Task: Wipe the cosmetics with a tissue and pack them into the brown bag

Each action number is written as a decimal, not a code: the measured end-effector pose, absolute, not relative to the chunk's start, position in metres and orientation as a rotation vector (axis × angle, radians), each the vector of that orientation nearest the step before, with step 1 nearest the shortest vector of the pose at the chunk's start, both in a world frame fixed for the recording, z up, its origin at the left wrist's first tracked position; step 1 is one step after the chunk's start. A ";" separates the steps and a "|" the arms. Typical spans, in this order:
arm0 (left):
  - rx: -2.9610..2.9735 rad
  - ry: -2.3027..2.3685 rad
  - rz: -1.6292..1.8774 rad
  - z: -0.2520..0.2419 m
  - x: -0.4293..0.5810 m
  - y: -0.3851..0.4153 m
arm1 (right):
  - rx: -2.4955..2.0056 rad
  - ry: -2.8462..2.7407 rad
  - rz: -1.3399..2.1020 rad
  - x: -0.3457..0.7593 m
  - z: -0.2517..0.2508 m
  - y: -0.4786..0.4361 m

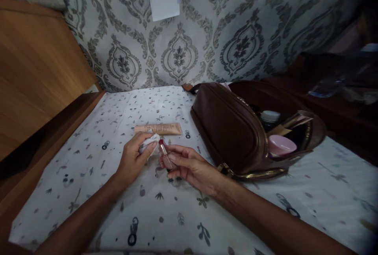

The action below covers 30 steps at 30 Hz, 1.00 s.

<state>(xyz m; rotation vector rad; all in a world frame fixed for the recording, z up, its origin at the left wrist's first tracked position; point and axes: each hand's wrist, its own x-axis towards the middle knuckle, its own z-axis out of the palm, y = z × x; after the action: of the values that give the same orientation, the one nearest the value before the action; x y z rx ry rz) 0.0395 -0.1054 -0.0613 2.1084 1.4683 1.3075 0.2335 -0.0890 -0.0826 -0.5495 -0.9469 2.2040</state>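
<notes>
My right hand (pixel 191 164) holds an uncapped lipstick (pixel 165 155) in a pinkish tube, its red tip pointing up and to the left. Pinched in my left hand (pixel 134 154) is a crumpled white wipe (pixel 149 141), close beside the lipstick tip; whether the two touch I cannot tell. Just beyond both hands a beige squeeze tube (pixel 165 129) lies flat on the patterned sheet (pixel 161 219). To the right stands an open dark brown toiletry bag (pixel 228 125) with a gold zip.
Inside the bag are a pink cup-like item (pixel 282 145), a white-lidded jar (pixel 270 117) and flat packets. A wooden panel (pixel 38 69) rises on the left. Patterned wallpaper (pixel 180 50) with a white paper (pixel 165 6) backs the surface. A clear plastic bottle (pixel 327 85) lies at the far right.
</notes>
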 end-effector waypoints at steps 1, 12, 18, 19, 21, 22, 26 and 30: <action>2.121 1.446 1.303 -0.062 0.039 -0.106 | -0.542 -0.944 2.199 0.234 -0.082 -0.089; 2.394 0.900 1.032 -0.057 0.049 -0.117 | -0.631 -0.850 2.069 0.233 -0.085 -0.086; 2.253 1.231 1.220 -0.059 0.043 -0.110 | -0.614 -0.870 2.106 0.232 -0.084 -0.089; 2.220 1.297 1.245 -0.059 0.042 -0.109 | -0.619 -0.875 2.119 0.232 -0.084 -0.089; 2.188 1.359 1.267 -0.060 0.040 -0.108 | -0.639 -0.885 2.132 0.231 -0.083 -0.089; 2.185 1.364 1.267 -0.060 0.040 -0.108 | -0.647 -0.893 2.135 0.231 -0.083 -0.089; 2.161 1.386 1.282 -0.060 0.040 -0.107 | -0.641 -0.942 2.169 0.231 -0.083 -0.089; 2.119 1.434 1.300 -0.060 0.040 -0.105 | -0.602 -0.959 2.190 0.233 -0.083 -0.089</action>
<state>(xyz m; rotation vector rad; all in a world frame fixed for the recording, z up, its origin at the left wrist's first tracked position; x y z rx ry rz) 0.0395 -0.1054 -0.0599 2.1190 1.4338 1.3000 0.2325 -0.0891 -0.0828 -0.6016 -0.9587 2.1900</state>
